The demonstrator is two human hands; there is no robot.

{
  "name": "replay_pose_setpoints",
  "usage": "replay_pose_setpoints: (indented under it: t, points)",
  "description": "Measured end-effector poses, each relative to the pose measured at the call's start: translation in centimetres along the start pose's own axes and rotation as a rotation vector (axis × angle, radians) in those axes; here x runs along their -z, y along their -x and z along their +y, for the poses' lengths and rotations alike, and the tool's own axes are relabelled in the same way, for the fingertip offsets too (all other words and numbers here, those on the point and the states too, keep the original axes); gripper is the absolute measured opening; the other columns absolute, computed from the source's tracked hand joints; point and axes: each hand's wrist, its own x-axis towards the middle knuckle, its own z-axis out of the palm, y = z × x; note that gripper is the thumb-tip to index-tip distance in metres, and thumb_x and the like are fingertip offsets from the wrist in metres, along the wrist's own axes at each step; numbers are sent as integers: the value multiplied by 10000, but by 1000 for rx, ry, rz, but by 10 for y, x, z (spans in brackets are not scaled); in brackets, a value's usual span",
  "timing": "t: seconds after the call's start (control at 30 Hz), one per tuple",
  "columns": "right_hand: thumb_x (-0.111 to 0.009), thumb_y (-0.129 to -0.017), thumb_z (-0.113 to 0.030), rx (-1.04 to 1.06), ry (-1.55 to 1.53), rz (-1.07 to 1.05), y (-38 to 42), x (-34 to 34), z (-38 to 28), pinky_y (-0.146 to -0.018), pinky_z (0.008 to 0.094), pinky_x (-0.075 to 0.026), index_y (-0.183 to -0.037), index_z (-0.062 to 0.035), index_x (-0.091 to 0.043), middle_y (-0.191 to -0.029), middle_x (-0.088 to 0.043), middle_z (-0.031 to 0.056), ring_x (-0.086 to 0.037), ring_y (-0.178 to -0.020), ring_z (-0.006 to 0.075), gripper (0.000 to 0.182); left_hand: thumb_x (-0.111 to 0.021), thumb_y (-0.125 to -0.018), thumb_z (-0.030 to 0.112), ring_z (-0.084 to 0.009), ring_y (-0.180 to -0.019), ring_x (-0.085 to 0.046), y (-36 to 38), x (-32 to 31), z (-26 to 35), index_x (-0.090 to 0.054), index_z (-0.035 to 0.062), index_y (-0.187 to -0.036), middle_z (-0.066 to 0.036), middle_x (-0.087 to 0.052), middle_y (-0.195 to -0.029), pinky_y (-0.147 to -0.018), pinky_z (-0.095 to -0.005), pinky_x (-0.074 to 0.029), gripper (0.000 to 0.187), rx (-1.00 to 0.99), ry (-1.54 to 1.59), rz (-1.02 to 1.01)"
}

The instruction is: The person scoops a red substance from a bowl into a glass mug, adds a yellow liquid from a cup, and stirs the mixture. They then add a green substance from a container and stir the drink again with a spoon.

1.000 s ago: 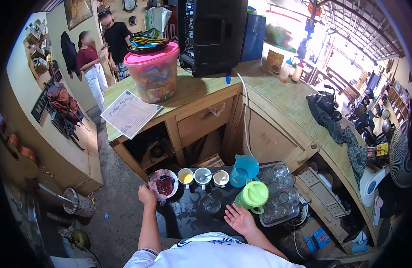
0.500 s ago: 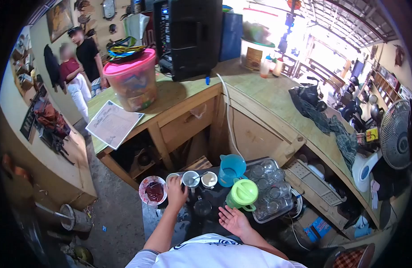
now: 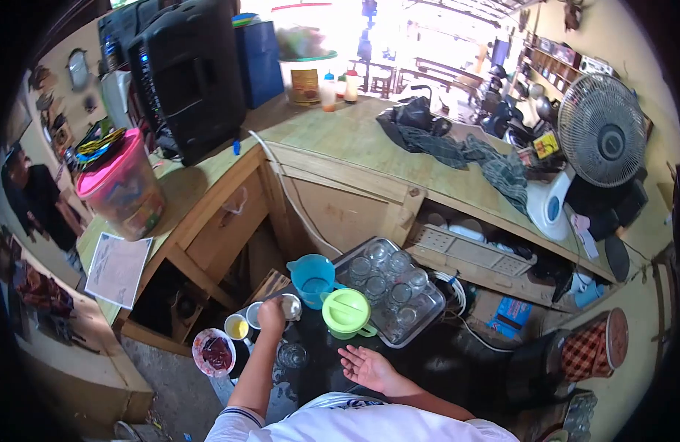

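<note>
My left hand (image 3: 271, 315) is closed above the row of white cups; what its fingers hold is hidden. Beneath it is the middle cup (image 3: 253, 312), partly covered. To its left stands a cup with yellow contents (image 3: 238, 327), to its right another white cup (image 3: 291, 306). My right hand (image 3: 368, 367) is palm up, fingers apart and holding nothing, below a light green lidded pitcher (image 3: 346, 318). A blue pitcher (image 3: 311, 278) stands behind that. An upturned-looking glass mug (image 3: 292, 355) sits on the dark table (image 3: 318, 376). A patterned bowl (image 3: 200, 345) holds something dark red.
A metal tray (image 3: 433, 324) of several clear glasses (image 3: 377, 287) stands right of the pitchers. A wooden counter (image 3: 332, 140) bears a black speaker (image 3: 189, 81), a pink-lidded bucket (image 3: 126, 195) and a fan (image 3: 604, 132). Another person (image 3: 41, 199) is at far left.
My left hand has moved right from the leftmost cup, whose yellow contents now show, to the middle and right cups. My right hand stays open. The view has turned to the right.
</note>
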Motion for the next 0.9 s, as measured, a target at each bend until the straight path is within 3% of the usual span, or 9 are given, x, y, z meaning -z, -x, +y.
replay_pose_setpoints:
  t: [0.1, 0.2, 0.33, 0.43, 0.53, 0.57, 0.6, 0.73, 0.9]
  points:
    - [-504, -958, -281, 9, -2, -2, 0, -1, 2, -943, 382, -429, -1186, -113, -576, -1320, -564, 64, -558, -1091, 203, 292, -619, -793, 79, -387, -771, -649, -3, 22, 9, -727, 70, -923, -225, -657, -825, -689, -451, -513, 169, 121, 28, -3]
    - [-509, -958, -278, 2, 32, -17, -2, -7, 4, -930, 368, -437, -1220, -117, -562, -1316, -568, 61, -564, -1078, 196, 312, -603, -814, 4, -333, -792, -685, -6, 56, 29, -709, 7, -937, -211, -682, -847, -693, -379, -534, 163, 41, 229, 195]
    - [-519, -964, -265, 13, 245, -141, -5, -34, 7, -877, 332, -466, -1311, -118, -504, -1298, -574, 44, -580, -1030, 150, 377, -612, -850, 1, -285, -804, -699, -1, 106, 62, -696, -5, -969, -166, -704, -877, -703, -332, -534, 145, 45, 379, 229]
    - [-539, -950, -123, 422, 727, -239, -11, -70, 17, -740, 240, -487, -1375, -66, -417, -1286, -564, 55, -602, -899, 100, 446, -647, -802, -32, -296, -779, -693, 14, 142, 95, -695, 9, -960, -150, -701, -855, -709, -338, -530, 171, -200, 313, 299]
    - [-582, -899, -34, 647, 1086, -195, -4, -105, 24, -744, 273, -490, -1433, -61, -331, -1298, -537, 93, -601, -894, 122, 591, -650, -778, -42, -304, -805, -681, 34, 157, 116, -698, 40, -927, -143, -701, -880, -765, -387, -528, 177, -385, 364, 216]
    - [-584, -843, 45, 940, 1178, -227, -12, -109, 30, -737, 310, -497, -1469, -66, -256, -1188, -575, 120, -611, -847, 163, 716, -656, -765, -49, -304, -829, -676, 39, 164, 127, -695, 48, -938, -133, -700, -900, -786, -398, -523, 202, -430, 387, 213]
    - [-584, -843, 45, 942, 1178, -229, -12, -114, 31, -737, 310, -497, -1469, -66, -256, -1188, -575, 120, -611, -847, 163, 716, -662, -751, -55, -303, -853, -672, 43, 168, 137, -693, 55, -950, -123, -700, -919, -807, -409, -518, 229, -475, 410, 210]
    - [-554, -777, 79, 1055, 1249, -198, -6, -130, 27, -730, 344, -513, -1428, -44, -331, -1061, -636, 182, -632, -768, 235, 699, -669, -749, -28, -277, -958, -659, 56, 170, 136, -695, 68, -978, -112, -705, -946, -953, -487, -438, 250, -396, 453, 174]
    - [-589, -834, -2, 1018, 1358, -186, -29, -103, 29, -657, 341, -510, -1201, -2, -580, -845, -667, 143, -635, -682, 216, 367, -708, -729, 56, -293, -1055, -628, 61, 166, 118, -648, 46, -1092, -131, -678, -1071, -1000, -479, -404, 368, -447, 523, -6]
